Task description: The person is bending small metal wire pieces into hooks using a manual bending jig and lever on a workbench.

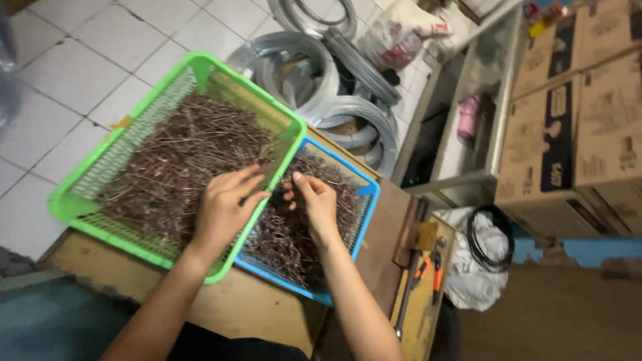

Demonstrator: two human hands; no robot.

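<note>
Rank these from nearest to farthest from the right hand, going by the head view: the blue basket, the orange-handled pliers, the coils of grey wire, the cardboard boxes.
1. blue basket: directly under the right hand.
2. orange-handled pliers: lower right, on the wooden bench edge.
3. coils of grey wire: on the tiled floor beyond the baskets.
4. cardboard boxes: stacked far right.

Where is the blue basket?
In the head view, the blue basket sits on the wooden table, right of the green basket and partly under it; the right hand reaches inside.
</note>
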